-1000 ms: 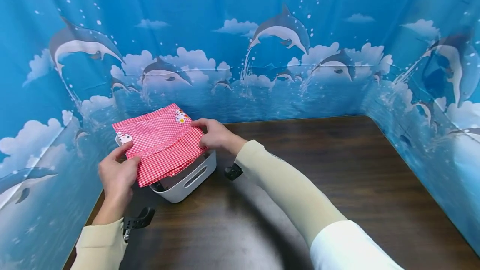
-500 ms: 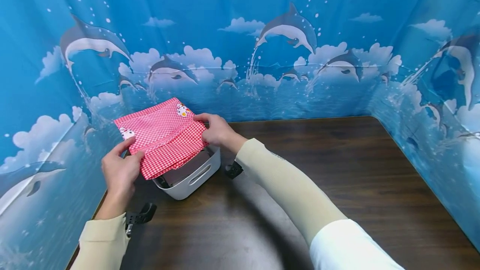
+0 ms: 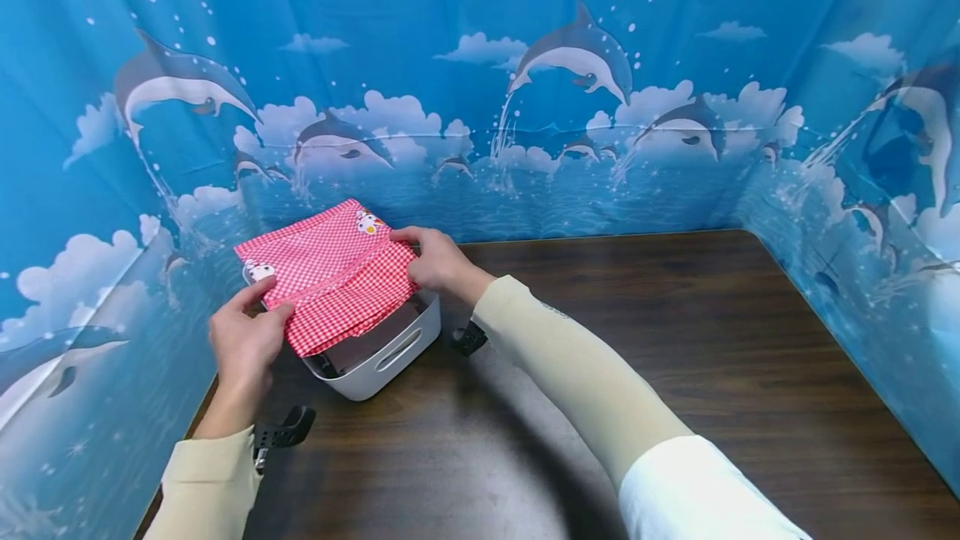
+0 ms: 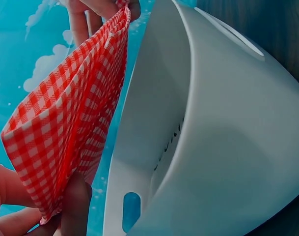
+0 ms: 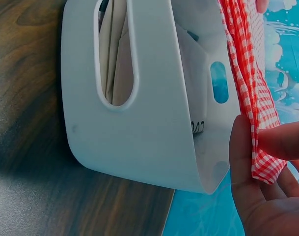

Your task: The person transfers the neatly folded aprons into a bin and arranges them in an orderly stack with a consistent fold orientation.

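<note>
A folded red-and-white checked cloth with cartoon patches near its corners is held above a light grey plastic basket. My left hand pinches its near left edge between thumb and fingers. Around the right edge, my right hand grips the cloth in the same way. In the left wrist view the cloth's folded layers show edge-on, apart from the basket wall. The right wrist view shows the thumb and fingers pressing a cloth corner. Cloth hides much of the basket's inside from the head view.
Inside the basket lie a dark brown flat thing and something with a black spiral binding. The basket stands at the back left of a dark wooden table. A blue dolphin-print curtain hangs along the back and sides.
The head view has shifted slightly. Between the last two head frames, my left hand and the cloth's left edge move a little to the right. Both hands keep their hold; the basket stays put.
</note>
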A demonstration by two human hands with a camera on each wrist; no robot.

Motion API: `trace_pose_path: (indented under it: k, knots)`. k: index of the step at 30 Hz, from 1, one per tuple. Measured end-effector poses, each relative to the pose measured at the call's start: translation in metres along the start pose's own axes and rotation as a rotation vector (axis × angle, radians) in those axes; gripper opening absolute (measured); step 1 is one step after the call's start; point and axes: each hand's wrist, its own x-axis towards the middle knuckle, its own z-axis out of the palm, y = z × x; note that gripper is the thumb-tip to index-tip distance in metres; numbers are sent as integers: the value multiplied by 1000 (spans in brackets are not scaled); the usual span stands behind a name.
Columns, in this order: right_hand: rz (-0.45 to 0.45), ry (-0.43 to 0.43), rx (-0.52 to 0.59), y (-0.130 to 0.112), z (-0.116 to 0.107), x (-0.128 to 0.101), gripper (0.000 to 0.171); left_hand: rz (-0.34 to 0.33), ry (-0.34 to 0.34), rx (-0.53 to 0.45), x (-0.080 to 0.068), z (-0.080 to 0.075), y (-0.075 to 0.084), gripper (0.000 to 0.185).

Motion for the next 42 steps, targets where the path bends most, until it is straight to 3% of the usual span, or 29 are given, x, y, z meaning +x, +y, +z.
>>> trace_pose_path:
  k: [42]
  knots:
    - [3,3,-33,-1,4,7,66,-17,-20,-34,5,-2,-3,57]
